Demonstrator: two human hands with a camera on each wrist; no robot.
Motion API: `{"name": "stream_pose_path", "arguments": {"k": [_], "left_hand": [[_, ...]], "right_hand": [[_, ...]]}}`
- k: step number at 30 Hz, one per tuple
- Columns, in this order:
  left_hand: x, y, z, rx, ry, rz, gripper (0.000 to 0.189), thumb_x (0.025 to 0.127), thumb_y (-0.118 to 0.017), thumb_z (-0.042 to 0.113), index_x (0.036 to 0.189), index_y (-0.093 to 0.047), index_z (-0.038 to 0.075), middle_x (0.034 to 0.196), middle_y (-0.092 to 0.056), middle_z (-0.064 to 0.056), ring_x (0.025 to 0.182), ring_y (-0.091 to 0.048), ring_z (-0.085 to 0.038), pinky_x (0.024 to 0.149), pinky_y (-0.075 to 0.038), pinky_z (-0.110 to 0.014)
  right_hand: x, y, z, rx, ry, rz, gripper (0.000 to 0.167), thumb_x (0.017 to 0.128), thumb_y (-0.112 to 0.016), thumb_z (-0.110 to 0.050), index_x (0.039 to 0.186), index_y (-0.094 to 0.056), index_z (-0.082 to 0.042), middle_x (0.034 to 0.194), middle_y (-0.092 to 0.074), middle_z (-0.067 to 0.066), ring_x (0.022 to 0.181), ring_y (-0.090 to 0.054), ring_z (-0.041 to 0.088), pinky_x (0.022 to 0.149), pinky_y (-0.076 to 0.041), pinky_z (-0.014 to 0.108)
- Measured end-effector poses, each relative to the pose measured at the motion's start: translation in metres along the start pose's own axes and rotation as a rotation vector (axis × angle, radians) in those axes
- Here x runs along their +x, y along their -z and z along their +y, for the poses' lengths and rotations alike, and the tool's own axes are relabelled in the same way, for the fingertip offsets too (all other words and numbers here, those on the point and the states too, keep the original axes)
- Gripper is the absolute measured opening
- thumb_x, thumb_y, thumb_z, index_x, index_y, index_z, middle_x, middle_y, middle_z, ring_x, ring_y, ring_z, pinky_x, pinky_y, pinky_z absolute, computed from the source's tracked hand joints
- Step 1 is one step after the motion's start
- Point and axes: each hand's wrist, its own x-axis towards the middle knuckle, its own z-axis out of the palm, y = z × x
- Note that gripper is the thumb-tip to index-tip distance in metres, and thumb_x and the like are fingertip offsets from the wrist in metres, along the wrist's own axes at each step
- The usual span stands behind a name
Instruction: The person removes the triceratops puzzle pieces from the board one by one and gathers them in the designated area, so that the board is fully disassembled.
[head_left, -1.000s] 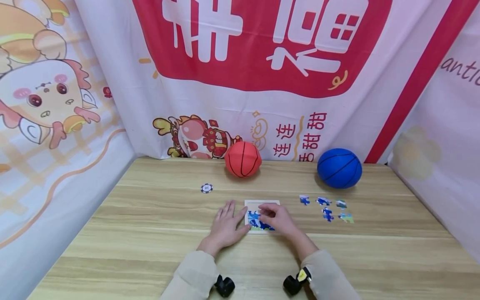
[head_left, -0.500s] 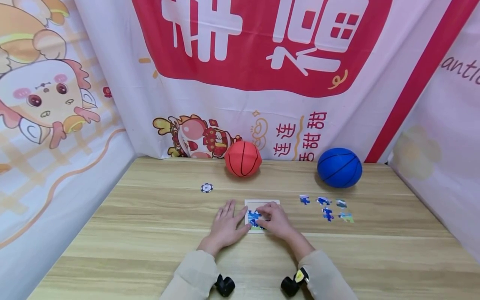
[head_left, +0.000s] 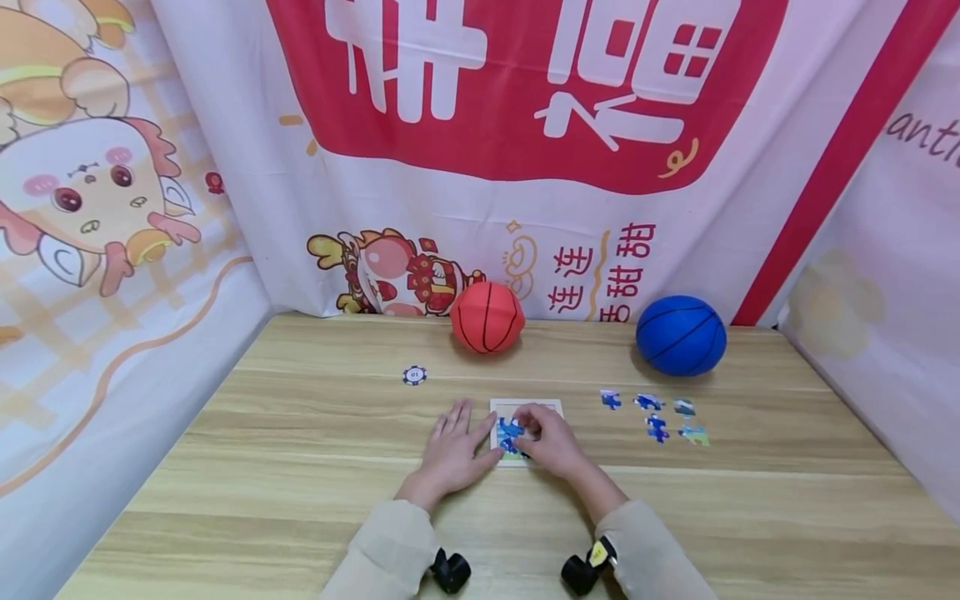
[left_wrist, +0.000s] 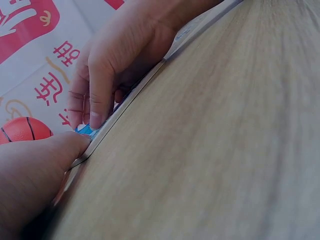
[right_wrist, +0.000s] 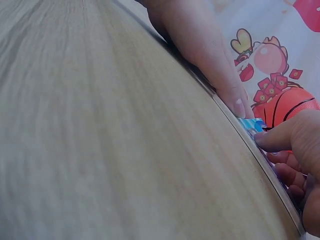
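The right hand (head_left: 553, 437) has shifted slightly toward nine o'clock over the white-rimmed puzzle frame (head_left: 543, 402), hiding part of it. Its curled thumb and fingertips, nearly together, pinch a blue puzzle piece (right_wrist: 252, 123) inside the frame. The left hand (head_left: 452, 454) lies flat and spread at nine o'clock, touching the rim. Five loose pieces (head_left: 657, 428) lie at three, a round chip (head_left: 414, 376) at ten, a red ball (head_left: 487, 317) at eleven, a blue ball (head_left: 681, 336) at two. The table (head_left: 262, 475) is wood-grained; creased, printed cloth (head_left: 420, 196) hangs behind.
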Motion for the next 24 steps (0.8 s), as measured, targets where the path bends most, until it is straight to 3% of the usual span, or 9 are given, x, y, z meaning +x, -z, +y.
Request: {"name": "stream_pose_path", "arguments": {"k": [4,11,16,24], "left_hand": [[0.0,0.0013,0.0007,-0.005,0.0,0.002,0.06,0.085,-0.037,0.053,0.135,-0.032,0.021,0.14,-0.01,-0.021,0.127,-0.003,-0.032,0.1,-0.004,-0.046],[-0.0004,0.0022,-0.0006,-0.006,-0.003,-0.002,0.06,0.085,-0.037,0.052,0.135,-0.032,0.019,0.14,-0.01,-0.021,0.127,-0.003,-0.032,0.1,-0.004,-0.046],[-0.0013,0.0032,-0.001,-0.003,-0.007,0.006,0.059,0.085,-0.037,0.052,0.134,-0.032,0.019,0.139,-0.011,-0.021,0.127,-0.004,-0.032,0.099,-0.005,-0.047],[-0.0005,0.0015,-0.0003,-0.013,-0.007,0.002,0.059,0.085,-0.036,0.053,0.135,-0.032,0.021,0.139,-0.01,-0.021,0.127,-0.004,-0.032,0.099,-0.005,-0.047]], "right_hand": [[0.0008,-0.0001,-0.0031,0.057,-0.037,-0.007,0.026,0.071,-0.066,0.001,0.094,-0.056,-0.005,0.079,-0.051,0.002,0.072,-0.046,0.016,0.064,-0.041,0.029],[0.0018,-0.001,-0.0057,0.036,-0.043,-0.013,0.023,0.073,-0.065,0.0,0.094,-0.057,-0.004,0.076,-0.051,0.001,0.069,-0.045,0.015,0.061,-0.039,0.028],[0.0032,-0.0029,-0.006,0.061,-0.03,0.019,0.022,0.071,-0.065,0.003,0.092,-0.059,-0.002,0.073,-0.051,0.002,0.066,-0.045,0.014,0.059,-0.04,0.026],[0.0045,0.0057,-0.0017,0.157,-0.099,0.075,0.024,0.071,-0.067,0.001,0.094,-0.061,-0.003,0.075,-0.055,0.002,0.068,-0.051,0.015,0.061,-0.045,0.026]]}}
